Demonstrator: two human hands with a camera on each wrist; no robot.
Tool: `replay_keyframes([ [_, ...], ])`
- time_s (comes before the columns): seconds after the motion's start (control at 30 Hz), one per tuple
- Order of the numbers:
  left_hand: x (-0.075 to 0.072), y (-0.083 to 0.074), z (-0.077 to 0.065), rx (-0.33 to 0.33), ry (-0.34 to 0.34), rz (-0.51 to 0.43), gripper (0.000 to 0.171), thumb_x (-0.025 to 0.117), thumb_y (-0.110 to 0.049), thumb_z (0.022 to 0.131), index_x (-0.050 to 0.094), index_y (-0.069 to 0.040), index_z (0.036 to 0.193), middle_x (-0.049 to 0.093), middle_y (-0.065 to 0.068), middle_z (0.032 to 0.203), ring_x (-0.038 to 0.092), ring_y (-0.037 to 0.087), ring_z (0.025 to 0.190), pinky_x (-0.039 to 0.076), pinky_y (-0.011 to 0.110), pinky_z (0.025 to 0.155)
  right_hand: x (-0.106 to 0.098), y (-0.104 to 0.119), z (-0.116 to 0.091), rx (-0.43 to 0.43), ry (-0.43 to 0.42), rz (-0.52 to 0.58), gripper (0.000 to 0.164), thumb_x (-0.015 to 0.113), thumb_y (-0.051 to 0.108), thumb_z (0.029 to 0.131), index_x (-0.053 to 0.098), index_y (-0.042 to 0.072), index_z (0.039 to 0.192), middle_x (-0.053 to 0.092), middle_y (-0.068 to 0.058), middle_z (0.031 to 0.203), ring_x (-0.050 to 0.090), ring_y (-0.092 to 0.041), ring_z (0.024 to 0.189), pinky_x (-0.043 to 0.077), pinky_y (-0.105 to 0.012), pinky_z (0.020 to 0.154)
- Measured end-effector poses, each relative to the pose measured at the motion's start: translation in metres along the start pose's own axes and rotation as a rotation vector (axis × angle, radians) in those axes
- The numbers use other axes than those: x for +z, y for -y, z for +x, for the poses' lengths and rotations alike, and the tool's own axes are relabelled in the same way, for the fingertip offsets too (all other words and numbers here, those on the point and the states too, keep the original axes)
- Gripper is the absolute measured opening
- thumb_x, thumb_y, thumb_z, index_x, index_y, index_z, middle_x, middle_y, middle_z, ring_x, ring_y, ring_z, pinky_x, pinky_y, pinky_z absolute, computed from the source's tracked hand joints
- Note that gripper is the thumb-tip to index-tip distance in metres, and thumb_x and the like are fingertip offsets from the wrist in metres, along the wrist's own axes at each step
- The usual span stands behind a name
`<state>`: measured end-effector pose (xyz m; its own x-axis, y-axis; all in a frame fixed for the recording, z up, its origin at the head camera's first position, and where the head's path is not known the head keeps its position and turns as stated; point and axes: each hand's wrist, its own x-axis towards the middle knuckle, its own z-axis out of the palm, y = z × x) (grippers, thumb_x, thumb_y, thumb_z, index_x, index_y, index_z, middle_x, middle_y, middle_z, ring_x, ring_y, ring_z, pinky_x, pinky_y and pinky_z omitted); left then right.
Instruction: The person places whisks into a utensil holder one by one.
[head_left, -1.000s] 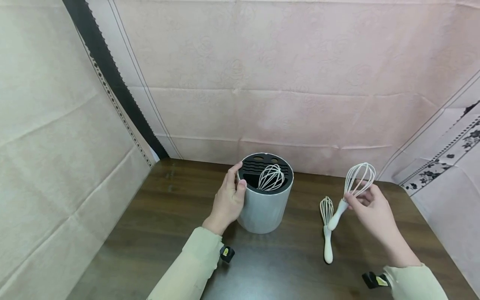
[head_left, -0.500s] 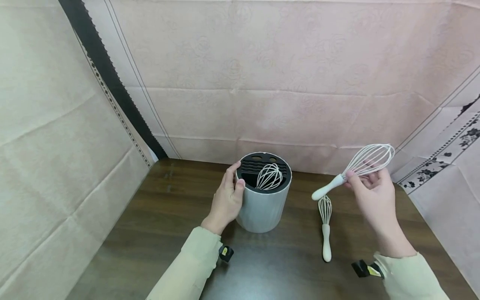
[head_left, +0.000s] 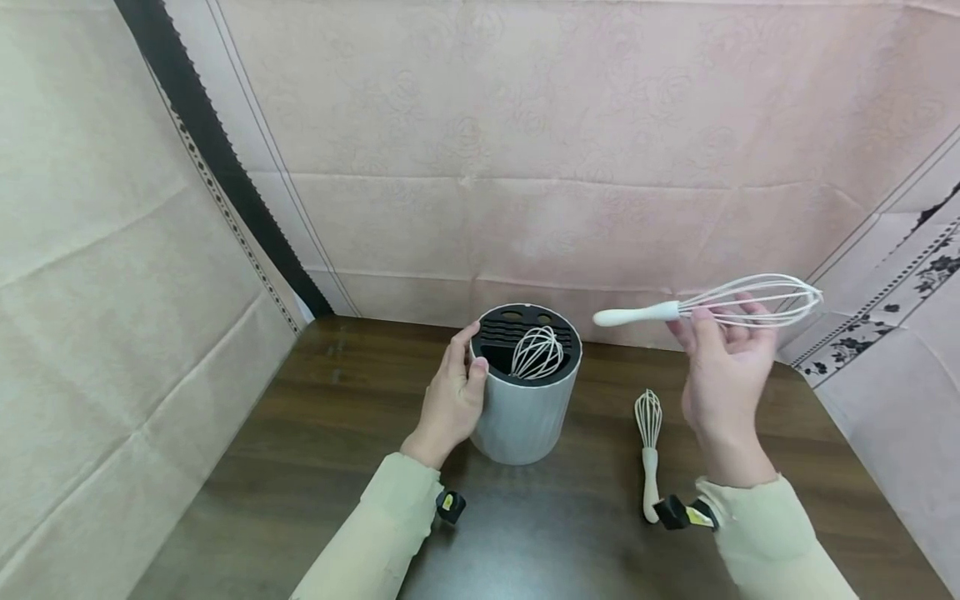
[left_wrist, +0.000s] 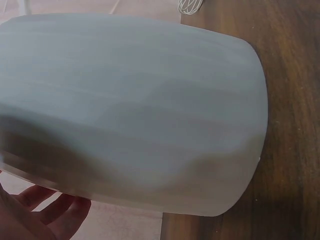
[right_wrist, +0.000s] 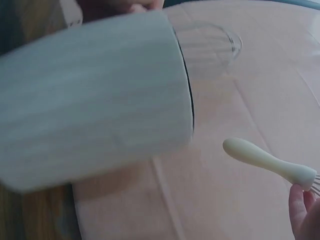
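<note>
A white utensil holder (head_left: 525, 421) with a black slotted lid stands upright on the table. My left hand (head_left: 452, 398) grips its left side near the rim, thumb in front and fingers round the back. Wires of one whisk (head_left: 537, 353) stick up out of the lid's large opening; its handle is hidden inside. Up in the air right of the holder, my right hand (head_left: 727, 367) pinches a larger white whisk (head_left: 637, 315) by its wires near the handle. That whisk lies nearly level, handle end pointing left towards the holder. Below it, a smaller whisk (head_left: 649, 454) lies on the table.
The brown wooden table (head_left: 315, 508) ends at the back against a pale pink cloth wall (head_left: 480, 208). Another cloth hangs along the left side (head_left: 135, 333), and a flower-edged one (head_left: 885, 342) on the right.
My right hand has lifted the larger whisk off the smaller one and turned it from steeply slanted to nearly level, handle swinging up and left. My left hand stays on the holder.
</note>
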<state>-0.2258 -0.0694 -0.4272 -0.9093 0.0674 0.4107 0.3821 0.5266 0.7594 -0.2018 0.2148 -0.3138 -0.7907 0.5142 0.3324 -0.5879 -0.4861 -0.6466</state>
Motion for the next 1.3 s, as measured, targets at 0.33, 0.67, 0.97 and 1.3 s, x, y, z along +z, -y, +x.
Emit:
replay_keyframes([
  [0.33, 0.000, -0.003, -0.001, -0.021, 0.028, -0.008, 0.048, 0.030, -0.048, 0.103, 0.020, -0.041, 0.150, 0.039, 0.002, 0.145, 0.056, 0.026, 0.102, 0.051, 0.050, 0.079, 0.043, -0.037, -0.015, 0.051, 0.140, -0.119, 0.051, 0.062, -0.002, 0.091, 0.033, 0.003, 0.133, 0.052, -0.022, 0.117, 0.060, -0.028, 0.100, 0.054, -0.040, 0.082],
  [0.67, -0.002, -0.003, 0.000, -0.005, 0.013, 0.005, 0.048, 0.029, -0.048, 0.104, 0.020, -0.039, 0.150, 0.037, 0.002, 0.147, 0.055, 0.028, 0.105, 0.050, 0.051, 0.079, 0.074, -0.053, -0.025, 0.095, 0.450, -0.358, 0.054, 0.062, 0.006, 0.094, 0.030, -0.001, 0.136, 0.050, -0.026, 0.126, 0.060, -0.032, 0.107, 0.053, -0.040, 0.082],
  [0.97, -0.002, -0.001, -0.002, -0.001, 0.016, 0.015, 0.048, 0.032, -0.045, 0.104, 0.019, -0.039, 0.150, 0.038, 0.004, 0.146, 0.056, 0.029, 0.106, 0.050, 0.053, 0.080, 0.082, -0.057, -0.033, 0.058, 0.641, -0.665, 0.048, 0.066, 0.008, 0.091, 0.041, 0.001, 0.131, 0.061, -0.017, 0.117, 0.063, -0.023, 0.098, 0.052, -0.029, 0.083],
  [1.3, -0.002, 0.000, -0.002, -0.007, 0.016, 0.000, 0.048, 0.032, -0.046, 0.104, 0.018, -0.041, 0.150, 0.038, 0.005, 0.146, 0.056, 0.029, 0.107, 0.050, 0.055, 0.082, 0.098, -0.036, -0.050, 0.065, 0.734, -0.791, 0.041, 0.066, 0.005, 0.090, 0.046, -0.003, 0.125, 0.061, -0.019, 0.115, 0.062, -0.029, 0.102, 0.050, -0.035, 0.086],
])
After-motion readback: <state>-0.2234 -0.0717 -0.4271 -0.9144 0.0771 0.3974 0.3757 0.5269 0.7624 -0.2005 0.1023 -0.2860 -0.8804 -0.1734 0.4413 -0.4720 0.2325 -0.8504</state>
